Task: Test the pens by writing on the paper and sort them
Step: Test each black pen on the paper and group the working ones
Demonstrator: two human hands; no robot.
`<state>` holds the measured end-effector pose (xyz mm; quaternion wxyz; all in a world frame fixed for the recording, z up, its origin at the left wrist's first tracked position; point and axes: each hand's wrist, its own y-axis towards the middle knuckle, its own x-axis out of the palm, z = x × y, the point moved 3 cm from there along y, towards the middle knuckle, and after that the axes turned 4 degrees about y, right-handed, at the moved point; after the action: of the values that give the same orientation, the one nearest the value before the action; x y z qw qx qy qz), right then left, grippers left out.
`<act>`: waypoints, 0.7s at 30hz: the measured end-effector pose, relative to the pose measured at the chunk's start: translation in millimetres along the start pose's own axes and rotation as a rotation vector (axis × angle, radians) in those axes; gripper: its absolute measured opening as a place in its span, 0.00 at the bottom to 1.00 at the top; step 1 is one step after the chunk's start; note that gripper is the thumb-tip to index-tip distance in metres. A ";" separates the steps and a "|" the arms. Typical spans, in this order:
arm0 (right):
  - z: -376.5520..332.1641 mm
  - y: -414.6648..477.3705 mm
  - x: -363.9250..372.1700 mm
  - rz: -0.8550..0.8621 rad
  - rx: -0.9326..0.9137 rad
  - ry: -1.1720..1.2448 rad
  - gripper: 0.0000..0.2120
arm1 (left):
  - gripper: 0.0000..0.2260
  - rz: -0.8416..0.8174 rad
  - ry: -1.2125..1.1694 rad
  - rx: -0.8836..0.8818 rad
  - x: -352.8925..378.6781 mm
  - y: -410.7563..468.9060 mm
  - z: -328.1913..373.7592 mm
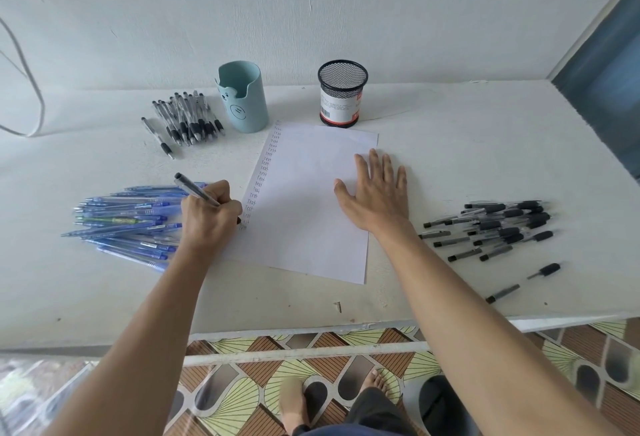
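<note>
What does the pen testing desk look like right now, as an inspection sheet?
Surface: white table, scuffed.
Job's things: paper with "test" words down its left edge; blue pens piled left; black-grip pens far left; dark pens right; teal cup and mesh cup behind the paper.
Clutter: screw-like bit near the front edge.
Grips: left hand holds a pen at the paper's left edge; right hand flat on the paper.
Cables: grey cable loops far left.
Surroundings: white wall, patterned floor.
</note>
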<state>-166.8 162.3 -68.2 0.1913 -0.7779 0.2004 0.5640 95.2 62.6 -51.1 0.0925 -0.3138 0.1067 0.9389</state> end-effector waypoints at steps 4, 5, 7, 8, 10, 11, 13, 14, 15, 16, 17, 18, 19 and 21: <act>-0.4 -1.0 -1.4 0.001 -0.004 0.002 0.34 | 0.10 -0.021 0.002 0.014 1.3 -0.2 2.2; -0.4 -1.0 -1.5 -0.003 -0.003 0.002 0.34 | 0.10 -0.029 -0.005 0.005 1.6 0.2 0.8; -0.5 -1.0 -1.3 -0.008 0.001 0.003 0.34 | 0.09 -0.046 -0.027 -0.015 1.8 2.0 -2.8; -0.6 -0.9 -1.3 -0.010 0.001 0.003 0.34 | 0.09 -0.048 -0.032 -0.026 1.1 2.8 -3.3; -0.8 -1.2 -1.0 -0.009 0.000 -0.002 0.35 | 0.09 -0.046 -0.090 -0.079 -0.9 4.1 -2.8; -0.9 -1.1 -1.0 -0.008 -0.001 -0.002 0.35 | 0.10 -0.043 -0.158 -0.123 -1.3 4.6 -3.0; -1.2 -0.9 -1.3 -0.005 -0.001 -0.002 0.35 | 0.13 -0.033 -0.282 -0.183 -2.4 7.0 -3.4; -1.5 -0.9 -1.5 -0.003 -0.002 -0.005 0.35 | 0.12 -0.028 -0.311 -0.188 -2.8 8.8 -3.1; -1.6 -1.1 -1.6 -0.001 -0.001 -0.006 0.35 | 0.09 -0.026 -0.334 -0.183 -3.2 10.4 -2.0; -1.8 -1.3 -1.8 -0.001 -0.001 -0.004 0.35 | 0.05 -0.025 -0.343 -0.166 -3.3 11.9 0.2; -1.8 -1.5 -1.9 -0.003 0.001 -0.001 0.35 | 0.02 -0.023 -0.339 -0.152 -3.3 13.4 2.5; -1.9 -1.5 -1.8 -0.004 0.002 0.000 0.35 | 0.08 -0.009 -0.310 -0.133 -2.9 15.0 4.6; -1.9 -1.4 -2.0 -0.005 0.002 -0.002 0.35 | 0.14 0.000 -0.268 -0.126 -2.5 16.3 6.2; -2.3 -1.1 -2.0 -0.012 0.003 -0.003 0.35 | 0.19 0.023 -0.241 -0.143 -3.0 16.7 8.5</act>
<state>-164.9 162.3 -65.5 0.1961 -0.7780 0.1964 0.5636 88.7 48.5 -40.3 0.0715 -0.2035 0.0314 0.9759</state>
